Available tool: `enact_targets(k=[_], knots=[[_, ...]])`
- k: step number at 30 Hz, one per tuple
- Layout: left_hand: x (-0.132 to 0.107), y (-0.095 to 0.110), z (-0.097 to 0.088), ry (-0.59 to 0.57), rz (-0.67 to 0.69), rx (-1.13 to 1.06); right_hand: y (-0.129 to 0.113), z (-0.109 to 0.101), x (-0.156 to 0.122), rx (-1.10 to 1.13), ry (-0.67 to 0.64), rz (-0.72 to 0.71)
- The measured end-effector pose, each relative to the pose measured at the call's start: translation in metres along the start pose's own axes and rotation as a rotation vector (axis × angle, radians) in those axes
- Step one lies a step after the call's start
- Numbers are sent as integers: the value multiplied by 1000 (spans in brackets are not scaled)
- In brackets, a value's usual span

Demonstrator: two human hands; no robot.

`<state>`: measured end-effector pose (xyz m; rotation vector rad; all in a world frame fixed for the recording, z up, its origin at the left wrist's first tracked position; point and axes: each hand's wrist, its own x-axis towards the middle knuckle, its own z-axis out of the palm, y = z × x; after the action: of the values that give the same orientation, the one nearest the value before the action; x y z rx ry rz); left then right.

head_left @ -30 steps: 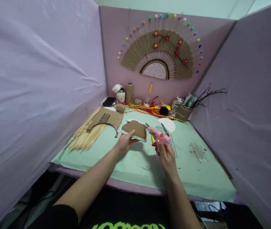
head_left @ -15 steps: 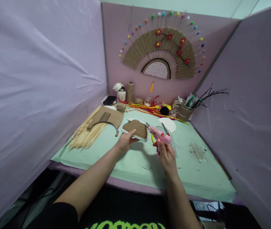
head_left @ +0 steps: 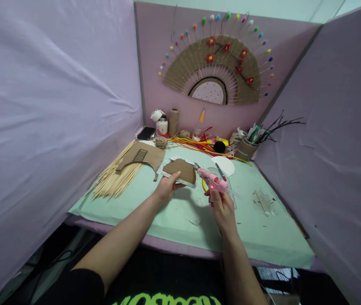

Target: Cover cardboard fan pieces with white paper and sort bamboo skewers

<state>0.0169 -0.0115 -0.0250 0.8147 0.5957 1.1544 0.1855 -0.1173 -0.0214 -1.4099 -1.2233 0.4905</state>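
Note:
My left hand is closed on the near edge of a brown cardboard piece backed with white paper, holding it a little above the green table mat. My right hand grips the handle of a pink glue gun whose small red light is on. The gun's nozzle points left and touches the right edge of the cardboard piece.
A bundle of bamboo skewers and a larger cardboard cut-out lie at the left. Twine spools, coloured sticks, a black ball and a cup of twigs line the back. A decorated fan hangs on the wall. Purple partitions enclose three sides.
Both hands keep their holds almost in place; the view has shifted slightly. The glue gun's nozzle stays at the cardboard's right edge.

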Motion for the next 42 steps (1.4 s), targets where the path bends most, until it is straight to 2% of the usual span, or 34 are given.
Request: enact_targets(k=[17, 27, 42], knots=[[0, 4, 3, 50, 58, -63, -2, -2, -4, -49, -7, -6], [-1, 7, 6, 92, 73, -95, -6, -2, -7, -17, -35, 55], [-2, 8, 7, 95, 92, -105, -4, -1, -9, 106, -119, 158]])
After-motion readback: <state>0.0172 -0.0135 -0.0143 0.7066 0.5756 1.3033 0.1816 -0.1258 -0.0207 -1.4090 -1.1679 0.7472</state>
